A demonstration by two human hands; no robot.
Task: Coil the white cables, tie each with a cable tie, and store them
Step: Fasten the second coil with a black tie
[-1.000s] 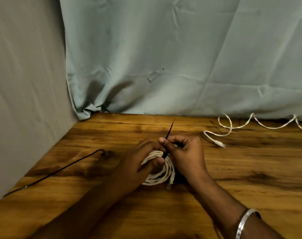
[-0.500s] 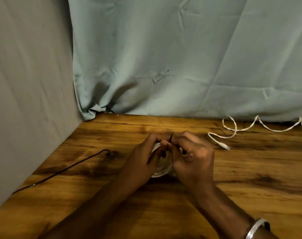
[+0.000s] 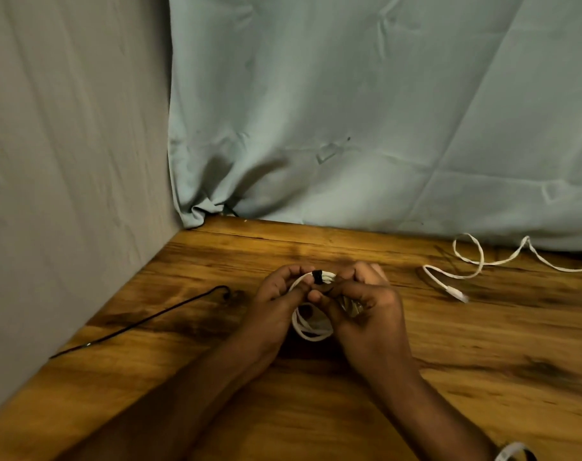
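Hands are pinching the coiled white cable (image 3: 311,327) — left hand (image 3: 276,296) and right hand (image 3: 366,304) flanking the black cable tie (image 3: 317,276), seemingly cinched, at the coil's far edge.

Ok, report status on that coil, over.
Both hands, left hand and right hand, gripping coiled white cable. Black cable tie wrapped around it. Second white cable loose, uncoiled.

Bare table (image 3: 482,377) right; loose white cable (image 3: 475,261) and, perhaps touching, curtain (image 3: 349,128) behind.

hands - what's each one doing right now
Left hand: grips the coil.
Right hand: grips the coil, thumb by the black tie.
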